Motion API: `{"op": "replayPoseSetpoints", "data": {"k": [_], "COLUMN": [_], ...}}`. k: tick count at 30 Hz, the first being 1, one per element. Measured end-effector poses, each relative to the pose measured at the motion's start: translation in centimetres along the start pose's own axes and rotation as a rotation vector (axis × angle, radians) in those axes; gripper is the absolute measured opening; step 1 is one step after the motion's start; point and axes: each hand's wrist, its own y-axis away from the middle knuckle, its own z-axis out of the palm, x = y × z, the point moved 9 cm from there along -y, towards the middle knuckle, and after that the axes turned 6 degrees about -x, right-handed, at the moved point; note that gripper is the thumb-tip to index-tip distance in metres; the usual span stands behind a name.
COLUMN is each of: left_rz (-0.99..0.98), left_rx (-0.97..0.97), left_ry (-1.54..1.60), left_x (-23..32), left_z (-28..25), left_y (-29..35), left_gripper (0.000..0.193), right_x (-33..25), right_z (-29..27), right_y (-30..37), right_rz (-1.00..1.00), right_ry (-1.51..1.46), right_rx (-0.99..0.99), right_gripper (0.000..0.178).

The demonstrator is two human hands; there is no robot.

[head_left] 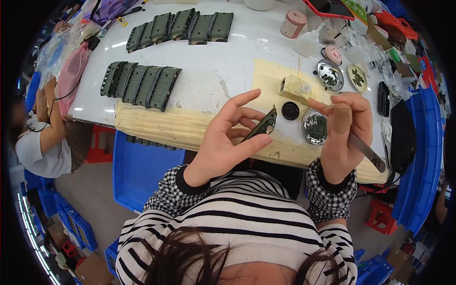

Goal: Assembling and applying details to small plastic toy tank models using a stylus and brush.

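My left hand [216, 142] is closed on the edges of a narrow dark green panel [264, 125], which it holds tilted above the front of the table. A small pale round spot shows near the panel's end by my thumb. My right hand [343, 137] pinches a pair of metal tweezers [370, 154], their broad end sticking out below the palm. The tips point left; whether they grip anything is too small to tell. Beside the right hand lies a round metal dish [305, 135] of tiny dark green pieces. A black round lid [290, 110] sits between the hands.
Rows of green panels [142, 85] lie at the left and far left. A tape-covered box [295, 89] stands behind the lid. Further right are another metal dish [338, 71], a pink jar [293, 23] and clutter. Another person [45, 142] sits at left; a blue bin [142, 166] stands below.
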Motion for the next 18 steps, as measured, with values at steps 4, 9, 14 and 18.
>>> {"op": "replayPoseSetpoints", "data": {"k": [4, 9, 14, 18], "left_rz": [0.045, 0.035, 0.058, 0.078], "left_rx": [0.015, 0.021, 0.040, 0.052], "left_ry": [-0.118, -0.131, -0.153, -0.183], "left_x": [0.8, 0.9, 1.1, 1.0], "left_z": [0.2, 0.1, -0.1, -0.3], "left_y": [0.2, 0.4, 0.5, 0.5], "left_gripper": [0.076, 0.078, 0.079, 0.080], "right_x": [1.9, 2.7, 2.6, 2.7], "right_z": [2.9, 3.3, 3.5, 3.6], "right_y": [0.6, 0.7, 0.6, 0.6], "right_rz": [0.137, 0.160, 0.162, 0.170], "right_ry": [-0.168, -0.194, -0.160, -0.156], "right_rx": [-0.157, -0.159, -0.174, -0.175], "right_gripper": [0.020, 0.022, 0.023, 0.024]}}
